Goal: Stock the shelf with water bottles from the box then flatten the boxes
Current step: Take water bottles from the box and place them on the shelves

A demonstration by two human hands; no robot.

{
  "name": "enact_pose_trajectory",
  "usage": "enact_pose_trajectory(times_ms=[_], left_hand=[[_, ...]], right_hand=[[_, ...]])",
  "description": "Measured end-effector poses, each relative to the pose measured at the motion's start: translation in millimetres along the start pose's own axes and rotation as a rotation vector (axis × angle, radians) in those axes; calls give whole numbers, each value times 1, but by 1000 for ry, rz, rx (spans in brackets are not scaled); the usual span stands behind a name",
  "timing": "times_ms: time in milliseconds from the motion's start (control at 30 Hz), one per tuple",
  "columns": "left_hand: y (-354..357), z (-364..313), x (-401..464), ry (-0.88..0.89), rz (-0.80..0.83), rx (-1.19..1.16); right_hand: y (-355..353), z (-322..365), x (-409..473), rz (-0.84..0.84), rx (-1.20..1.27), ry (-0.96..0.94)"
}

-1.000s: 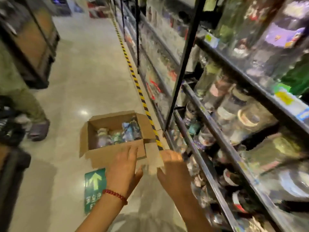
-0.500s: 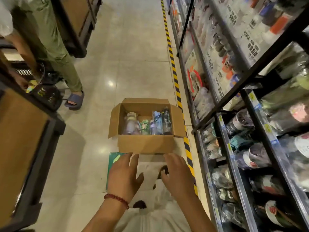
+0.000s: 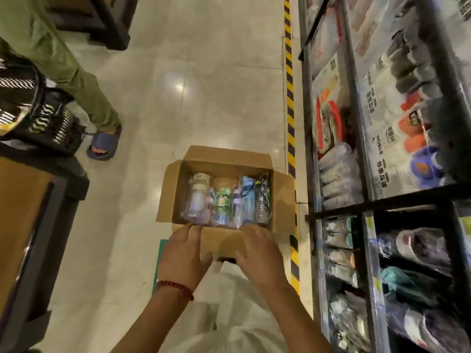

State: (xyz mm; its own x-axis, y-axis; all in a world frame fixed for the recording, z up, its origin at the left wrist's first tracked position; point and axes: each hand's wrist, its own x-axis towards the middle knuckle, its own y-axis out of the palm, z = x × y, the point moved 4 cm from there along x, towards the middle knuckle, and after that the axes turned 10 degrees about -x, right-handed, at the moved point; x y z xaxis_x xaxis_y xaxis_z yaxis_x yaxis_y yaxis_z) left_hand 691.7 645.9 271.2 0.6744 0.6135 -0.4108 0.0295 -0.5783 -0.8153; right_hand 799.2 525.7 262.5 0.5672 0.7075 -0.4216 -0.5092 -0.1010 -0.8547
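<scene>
An open cardboard box point(image 3: 230, 159) stands on the aisle floor with its flaps spread out. Several wrapped water bottles point(image 3: 224, 200) lie side by side inside it. My left hand point(image 3: 184, 256), with a red bead bracelet at the wrist, reaches to the box's near flap with fingers straight. My right hand point(image 3: 257, 254) lies beside it over the same flap, fingers relaxed. Neither hand holds anything. The black shelf point(image 3: 377, 202) on the right carries wrapped bottles on its lower tiers.
A yellow-and-black floor stripe point(image 3: 290, 118) runs along the shelf's foot. Another person's leg in green trousers and a blue sandal point(image 3: 103, 145) stands at the left, beside a black basket point(image 3: 38, 118). A dark wooden display unit point(image 3: 30, 225) fills the left edge.
The view has tipped down onto the box. Both hands have moved forward from short of the box to its near flap.
</scene>
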Motion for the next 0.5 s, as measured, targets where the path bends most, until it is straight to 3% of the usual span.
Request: enact_pose_trajectory(times_ms=[233,500], left_hand=[[61,24,139,-54,55,-33],[206,74,276,-131,242,-94]], right_hand=[[46,-52,144,163,-38,43],[182,-157,261,245,84,407]])
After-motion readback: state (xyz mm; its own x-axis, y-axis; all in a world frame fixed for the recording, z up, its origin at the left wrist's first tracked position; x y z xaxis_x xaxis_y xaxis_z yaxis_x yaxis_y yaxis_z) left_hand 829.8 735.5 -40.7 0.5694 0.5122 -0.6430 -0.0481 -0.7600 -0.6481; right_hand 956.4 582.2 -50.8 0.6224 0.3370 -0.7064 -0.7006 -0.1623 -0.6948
